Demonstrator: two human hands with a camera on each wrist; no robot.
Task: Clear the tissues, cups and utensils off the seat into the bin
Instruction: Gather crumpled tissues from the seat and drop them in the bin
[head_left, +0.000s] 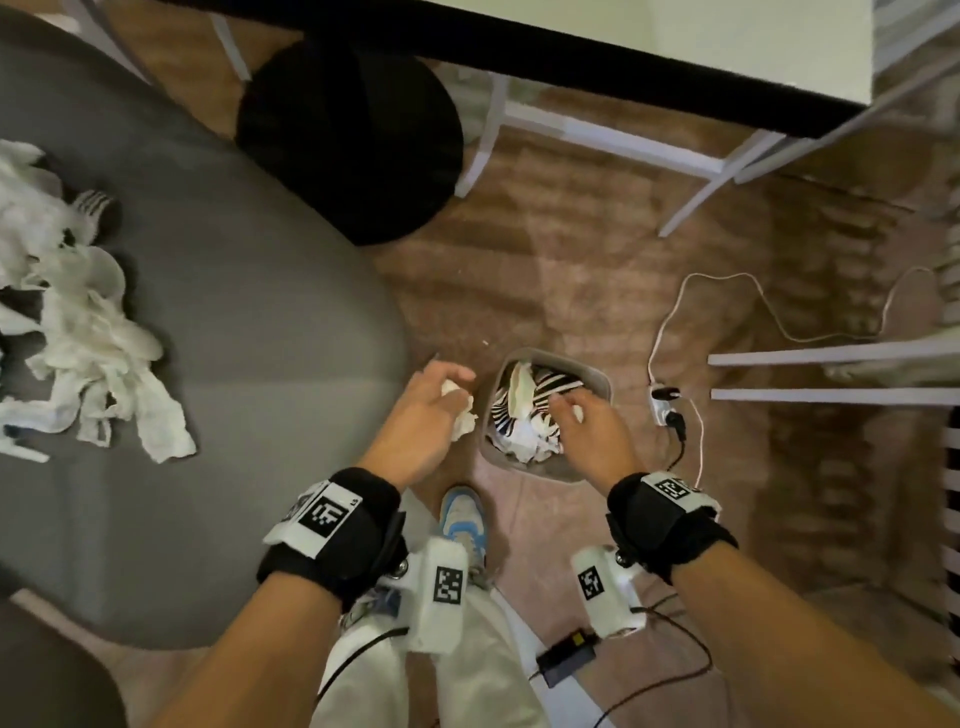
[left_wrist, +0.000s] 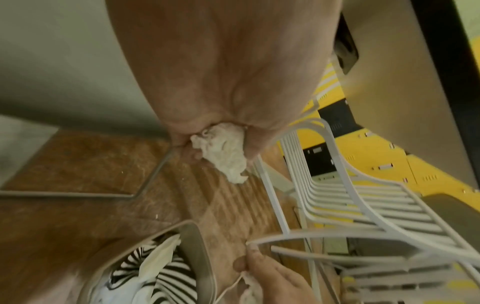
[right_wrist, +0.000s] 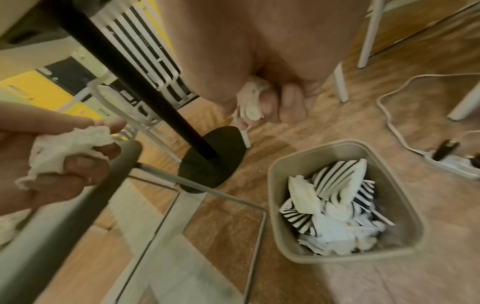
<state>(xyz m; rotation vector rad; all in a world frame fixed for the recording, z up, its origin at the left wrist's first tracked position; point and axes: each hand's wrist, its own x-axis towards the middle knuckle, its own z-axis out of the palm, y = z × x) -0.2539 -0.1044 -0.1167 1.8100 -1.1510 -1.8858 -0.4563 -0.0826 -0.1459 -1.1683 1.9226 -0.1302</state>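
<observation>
Tissues (head_left: 78, 332) lie heaped with white plastic utensils (head_left: 23, 449) and a striped cup (head_left: 98, 205) on the grey seat (head_left: 234, 322), at its far left side, well apart from the bin (head_left: 597, 376). The bin stands on the brown carpet (head_left: 597, 260) just beyond the seat's rounded edge, already holding crumpled tissues and striped black-and-white cups (right_wrist: 335, 176).

The left hand (head_left: 423, 415) hangs between the seat's edge and the bin, fingers curled round a crumpled tissue wad (head_left: 462, 415) whose end hangs below the palm. The right hand (head_left: 592, 431) is over the bin's near rim, fingers closed on a smaller white scrap (right_wrist: 250, 102); whether it is tissue or something else I cannot tell.

Beyond the bin sit a black round lamp base (head_left: 353, 140) and white chair legs (head_left: 488, 135). A white cable (head_left: 727, 291) runs to a power strip (head_left: 662, 402) on the carpet right of the bin. A blue-and-white shoe (head_left: 462, 519) shows below the bin.
</observation>
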